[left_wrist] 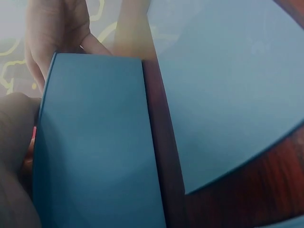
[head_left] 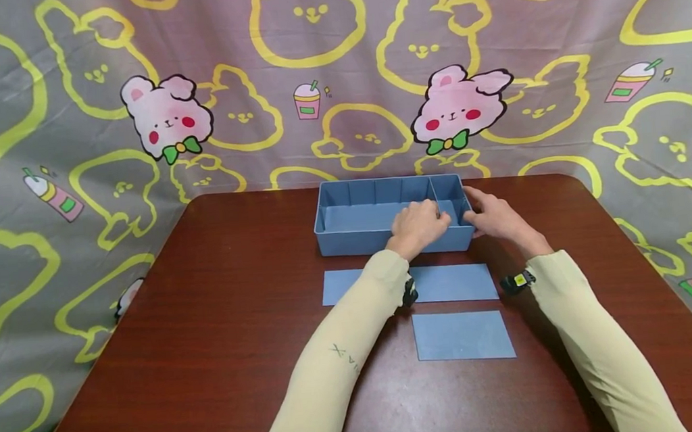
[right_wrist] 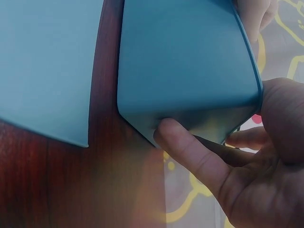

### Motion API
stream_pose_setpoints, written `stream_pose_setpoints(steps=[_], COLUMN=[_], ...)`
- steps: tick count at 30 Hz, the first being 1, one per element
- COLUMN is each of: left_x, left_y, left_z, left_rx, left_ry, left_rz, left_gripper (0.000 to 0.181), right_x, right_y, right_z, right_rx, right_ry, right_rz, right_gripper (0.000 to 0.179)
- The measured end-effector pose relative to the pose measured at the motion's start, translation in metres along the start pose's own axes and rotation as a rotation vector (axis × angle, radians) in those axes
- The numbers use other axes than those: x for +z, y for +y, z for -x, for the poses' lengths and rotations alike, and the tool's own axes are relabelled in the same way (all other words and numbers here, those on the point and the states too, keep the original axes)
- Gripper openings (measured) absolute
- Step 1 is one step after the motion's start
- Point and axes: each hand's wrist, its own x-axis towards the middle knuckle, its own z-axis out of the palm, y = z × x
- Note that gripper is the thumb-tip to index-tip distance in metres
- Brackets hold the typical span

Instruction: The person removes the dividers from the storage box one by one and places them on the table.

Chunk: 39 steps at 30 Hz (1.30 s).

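Observation:
A blue open-topped storage box (head_left: 348,241) stands near the table's back edge, with a thin divider (head_left: 439,188) crossing its right part. My left hand (head_left: 418,225) reaches over the front wall, its curled fingers at the divider's near end; their tips are hidden inside the box. My right hand (head_left: 495,214) grips the box's right end wall. In the right wrist view, the right thumb (right_wrist: 285,107) lies over the rim and a fingertip (right_wrist: 171,130) presses the outer wall. The left wrist view shows the box's front wall (left_wrist: 95,133) beside my left hand (left_wrist: 14,137).
A long flat blue panel (head_left: 455,283) lies in front of the box, partly under my left forearm. Nearer to me is a shorter blue panel (head_left: 464,335). Both lie on the brown wooden table (head_left: 233,333). A patterned cloth (head_left: 235,41) hangs behind the table.

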Motion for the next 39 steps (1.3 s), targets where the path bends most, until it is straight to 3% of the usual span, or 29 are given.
stream_pose_setpoints(steps=[9, 24, 39], left_x=[-0.003, -0.013, -0.036], left_y=[0.009, 0.021, 0.03], left_z=[0.0, 0.002, 0.006], left_rx=[0.047, 0.031, 0.022], left_ry=[0.098, 0.186, 0.204], left_rz=[-0.069, -0.165, -0.119], left_gripper=[0.045, 0.04, 0.041], right_x=[-0.002, -0.002, -0.003], right_y=[0.003, -0.001, 0.002], right_z=[-0.001, 0.0, -0.002], right_rx=[0.002, 0.002, 0.023], right_ry=[0.001, -0.001, -0.018], right_rz=[0.014, 0.035, 0.017], right_gripper=[0.07, 0.07, 0.071])
